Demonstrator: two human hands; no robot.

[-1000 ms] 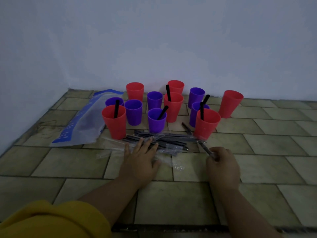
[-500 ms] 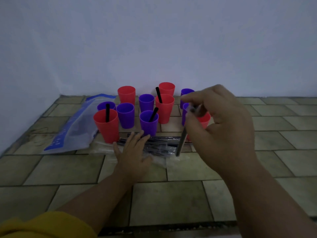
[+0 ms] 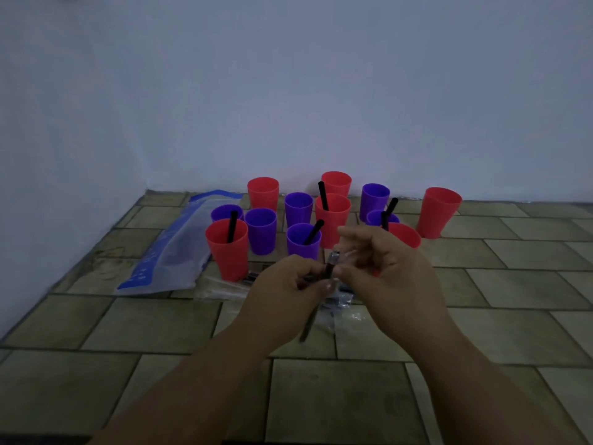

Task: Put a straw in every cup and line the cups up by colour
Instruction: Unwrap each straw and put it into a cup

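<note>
Several red and purple cups stand in a loose cluster on the tiled floor near the wall. Black straws stick out of the front-left red cup (image 3: 227, 248), the front purple cup (image 3: 303, 240), the middle red cup (image 3: 332, 216) and two cups partly hidden behind my right hand. A red cup (image 3: 439, 211) stands alone at the right. My left hand (image 3: 288, 292) and my right hand (image 3: 385, 268) are raised together in front of the cups, both pinching a wrapped black straw (image 3: 329, 271) in clear film. The straw pile on the floor is mostly hidden by my hands.
A flat blue-and-clear plastic bag (image 3: 173, 252) lies left of the cups. Clear wrappers (image 3: 221, 289) lie on the floor under my hands. The pale wall meets the floor just behind the cups and along the left side.
My left hand lifted off the straw pile and joined my right hand on the wrapped straw. The right hand came down and left with the straw.
</note>
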